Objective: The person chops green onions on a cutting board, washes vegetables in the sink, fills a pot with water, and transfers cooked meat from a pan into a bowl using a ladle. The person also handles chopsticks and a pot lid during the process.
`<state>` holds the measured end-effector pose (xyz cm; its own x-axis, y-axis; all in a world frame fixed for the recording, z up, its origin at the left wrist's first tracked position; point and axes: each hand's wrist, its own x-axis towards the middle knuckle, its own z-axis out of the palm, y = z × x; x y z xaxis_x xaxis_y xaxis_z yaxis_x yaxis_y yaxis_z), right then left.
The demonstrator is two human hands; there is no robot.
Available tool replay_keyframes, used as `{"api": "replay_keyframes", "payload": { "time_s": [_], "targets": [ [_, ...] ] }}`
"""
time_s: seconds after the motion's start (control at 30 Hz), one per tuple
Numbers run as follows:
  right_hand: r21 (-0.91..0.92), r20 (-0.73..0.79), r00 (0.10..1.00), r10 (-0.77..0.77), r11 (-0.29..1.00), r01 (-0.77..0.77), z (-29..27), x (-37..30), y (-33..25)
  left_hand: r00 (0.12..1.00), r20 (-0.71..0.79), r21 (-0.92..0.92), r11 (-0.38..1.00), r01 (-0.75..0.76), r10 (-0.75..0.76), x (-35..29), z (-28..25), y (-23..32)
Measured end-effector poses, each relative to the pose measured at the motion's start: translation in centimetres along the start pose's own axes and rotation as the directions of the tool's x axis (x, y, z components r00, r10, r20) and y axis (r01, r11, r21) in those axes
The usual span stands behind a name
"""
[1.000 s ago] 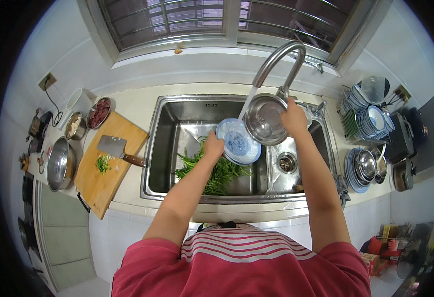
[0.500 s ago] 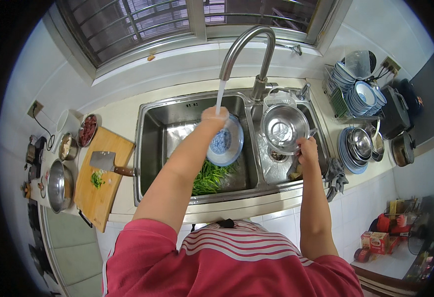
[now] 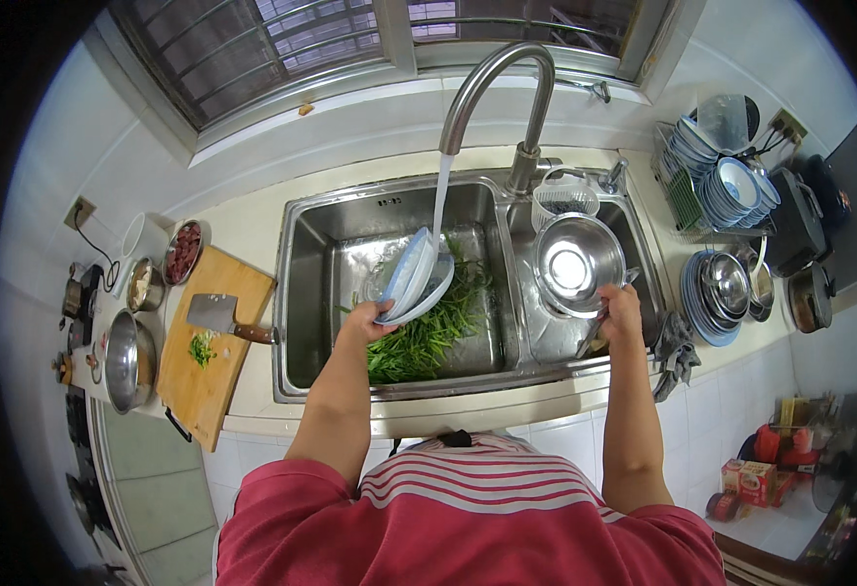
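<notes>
My left hand (image 3: pixel 370 320) is closed on the near edge of blue-and-white bowls (image 3: pixel 411 276), two by their rims, tipped on their side in the larger sink basin (image 3: pixel 321 293). Water from the curved faucet (image 3: pixel 492 83) runs down onto them. Long green leafy vegetables (image 3: pixel 414 347) lie in the basin below and beside them. Over the smaller basin, my right hand (image 3: pixel 621 311) grips the rim of a shiny steel bowl (image 3: pixel 575 256). A white plastic basket (image 3: pixel 557 203) stands just behind that bowl. Something thin by my right fingers is too small to name.
At left, a cleaver (image 3: pixel 218 314) and chopped greens rest on a wooden board (image 3: pixel 204 391). Steel bowls (image 3: pixel 128 361), one with dark red meat (image 3: pixel 184 252), stand beyond it. A dish rack (image 3: pixel 712 186), stacked plates (image 3: pixel 697 303) and a grey cloth (image 3: pixel 676 356) are at right.
My left hand has come nearer, out of the water stream, and now holds the blue-and-white bowls, which have tilted up from lying in the basin. My right hand keeps its grip on the steel bowl.
</notes>
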<state>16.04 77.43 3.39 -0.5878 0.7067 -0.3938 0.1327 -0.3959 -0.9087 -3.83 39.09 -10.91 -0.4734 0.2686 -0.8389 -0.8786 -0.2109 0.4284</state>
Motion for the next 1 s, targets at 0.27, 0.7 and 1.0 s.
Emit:
{"api": "replay_keyframes", "payload": {
  "time_s": [0.27,0.7,1.0],
  "targets": [
    [0.040,0.064,0.998,0.030,0.999,-0.032,-0.9,0.5,1.4,0.985,0.136,-0.193,0.978,-0.077,0.105,-1.3,4.5,1.4],
    [0.132,-0.061,0.986,0.156,0.980,-0.147,-1.7,0.9,2.1,0.870,0.387,0.048,0.935,-0.351,0.306,-2.3,11.5,3.1],
    [0.153,-0.079,0.988,0.134,0.981,-0.120,-2.4,1.8,3.0,0.480,0.417,0.398,0.320,-0.860,0.772,-5.8,16.5,5.6]
  ]
}}
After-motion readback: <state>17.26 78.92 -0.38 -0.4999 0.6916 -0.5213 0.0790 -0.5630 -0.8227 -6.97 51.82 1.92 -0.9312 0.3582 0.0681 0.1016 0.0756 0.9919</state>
